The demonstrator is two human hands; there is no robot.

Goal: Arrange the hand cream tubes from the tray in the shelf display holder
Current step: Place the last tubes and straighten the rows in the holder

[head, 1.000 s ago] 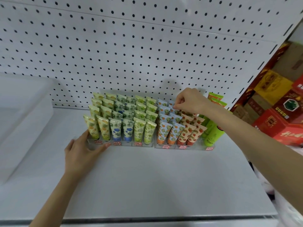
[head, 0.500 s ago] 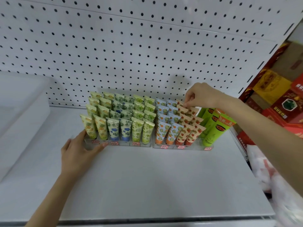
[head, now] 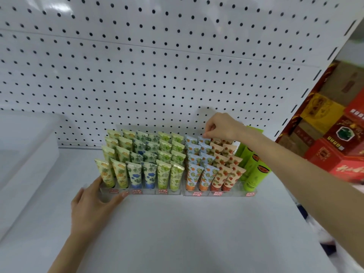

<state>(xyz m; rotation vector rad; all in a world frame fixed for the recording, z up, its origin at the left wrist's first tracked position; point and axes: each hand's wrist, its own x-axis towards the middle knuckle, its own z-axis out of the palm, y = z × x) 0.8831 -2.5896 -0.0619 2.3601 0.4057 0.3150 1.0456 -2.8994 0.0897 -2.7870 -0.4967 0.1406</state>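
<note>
Two clear tiered display holders [head: 232, 193] stand side by side on the white shelf, filled with several rows of upright hand cream tubes [head: 149, 174]: yellow, blue-flowered, green, light blue and strawberry-patterned. My right hand [head: 220, 126] reaches over the back row and pinches the top edge of a light blue tube [head: 203, 140] there. My left hand [head: 92, 205] rests against the front left corner of the left holder, fingers straight. Larger plain green tubes [head: 254, 170] fill the right end.
A white perforated back panel [head: 157, 75] rises behind the holders. A white tray or bin [head: 23, 154] sits at the left of the shelf. Red and yellow cartons [head: 338, 134] are stacked in the neighbouring bay on the right.
My right hand has shifted slightly left along the back row, from the strawberry tubes to the light blue ones. My left hand stays at the holder's front left corner.
</note>
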